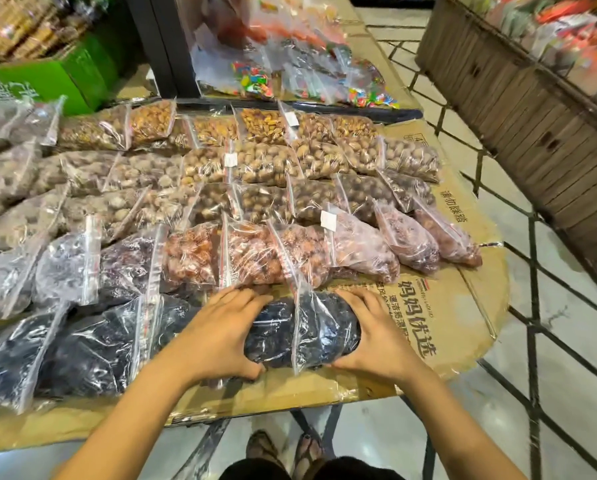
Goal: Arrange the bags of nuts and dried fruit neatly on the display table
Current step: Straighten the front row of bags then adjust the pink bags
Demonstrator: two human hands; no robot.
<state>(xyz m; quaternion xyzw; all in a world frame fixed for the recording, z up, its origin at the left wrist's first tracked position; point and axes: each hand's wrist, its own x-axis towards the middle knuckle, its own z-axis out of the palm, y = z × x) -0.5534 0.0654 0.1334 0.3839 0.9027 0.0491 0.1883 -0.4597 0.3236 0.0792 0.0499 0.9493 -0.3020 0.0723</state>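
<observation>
Cupping the dark fruit bag between left hand and right hand, half-curled, you grip soft, lumpy, slippery plastic; hold its bulging sides.

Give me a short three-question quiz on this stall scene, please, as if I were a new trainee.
1. True or false: both hands grip the clear plastic bag of dark dried fruit.
2. What covers the display table? A) flattened brown cardboard B) white cloth C) glass
3. Where does the green cardboard box sit: far left or far right?

Key: 1 true: left hand and right hand clasp its ends. 2 A, the cardboard. 3 far left.
</observation>
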